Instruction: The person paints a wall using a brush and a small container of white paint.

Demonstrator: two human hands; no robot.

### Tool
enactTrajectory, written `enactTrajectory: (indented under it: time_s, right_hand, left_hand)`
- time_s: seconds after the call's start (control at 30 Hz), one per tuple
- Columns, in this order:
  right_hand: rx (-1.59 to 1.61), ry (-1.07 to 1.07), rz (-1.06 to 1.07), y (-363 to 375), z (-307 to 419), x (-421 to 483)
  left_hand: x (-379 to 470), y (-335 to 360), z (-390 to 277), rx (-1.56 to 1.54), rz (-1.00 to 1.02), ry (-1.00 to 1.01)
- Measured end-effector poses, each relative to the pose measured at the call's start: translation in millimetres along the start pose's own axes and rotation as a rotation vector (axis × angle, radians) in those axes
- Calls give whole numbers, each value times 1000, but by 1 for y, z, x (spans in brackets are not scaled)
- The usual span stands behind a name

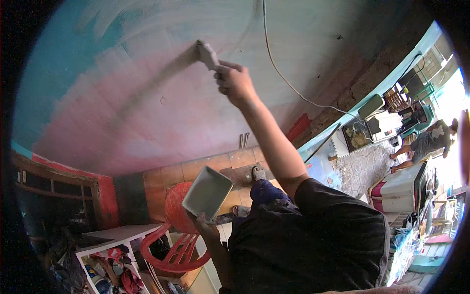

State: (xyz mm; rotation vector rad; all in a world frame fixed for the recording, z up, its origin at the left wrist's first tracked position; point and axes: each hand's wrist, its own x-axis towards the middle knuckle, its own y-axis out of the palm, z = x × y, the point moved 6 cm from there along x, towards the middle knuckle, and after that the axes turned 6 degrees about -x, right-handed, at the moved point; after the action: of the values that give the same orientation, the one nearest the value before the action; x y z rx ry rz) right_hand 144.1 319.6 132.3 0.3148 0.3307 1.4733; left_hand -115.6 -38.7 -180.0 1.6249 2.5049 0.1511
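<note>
My right hand [235, 79] is raised on an outstretched arm and grips the handle of a wide paintbrush [208, 55]. The brush's dark bristle end lies against the painted wall [147, 81], beside its long shadow. Pale, streaky paint covers much of the wall over pink and turquoise areas. Lower down, my left hand [205, 228] holds a pale rectangular tub [207, 193] by its near end, with some fingers hidden beneath it. The tub's inside looks evenly pale grey; I cannot tell how much paint is in it.
A red plastic chair [178, 217] stands under the tub, near a cluttered white shelf unit [121, 246]. A cable [279, 71] hangs along the wall. Orange tiles [205, 163] line the wall's base. At far right, a person [433, 143] stands near a white box [398, 191].
</note>
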Motion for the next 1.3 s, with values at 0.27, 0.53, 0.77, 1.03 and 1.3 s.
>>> enactTrajectory:
  time_s: [0.27,0.53,0.77,1.03,1.3]
  right_hand:
    - [-35,-100,-237,-62,13,-23]
    - [-687,-594,-614,-26,24,-7]
    - [-443,-181,-60,31,-67,-5]
    - [-203,-190,-483,-156,-9,-12]
    - [-840,-530,-759,-100,-11,8]
  left_hand:
    - [-12,39,-61,-610,-211,-319]
    - [-19,9,-29,-491,-145,-164]
    - [-4,11,-13,-706,-138,-243]
    - [-8,14,-34,-646,-123,-117]
    - [-13,13,-29,-589,-243,-196]
